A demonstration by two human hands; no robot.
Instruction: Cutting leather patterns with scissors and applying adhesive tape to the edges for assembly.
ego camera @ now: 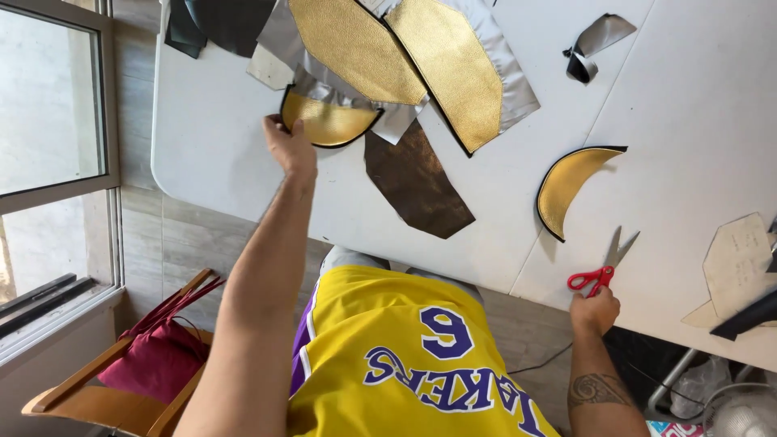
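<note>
White table by a window, two large gold panels at its far edge, brown piece nearer, two gold crescents, left hand pinching the crescent beside the brown piece, other crescent right, right hand closed on red scissors.

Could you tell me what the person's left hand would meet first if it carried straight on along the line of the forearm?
The left hand already touches the gold half-moon piece; going on, it would probably cross that onto the grey-backed gold panels.
</note>
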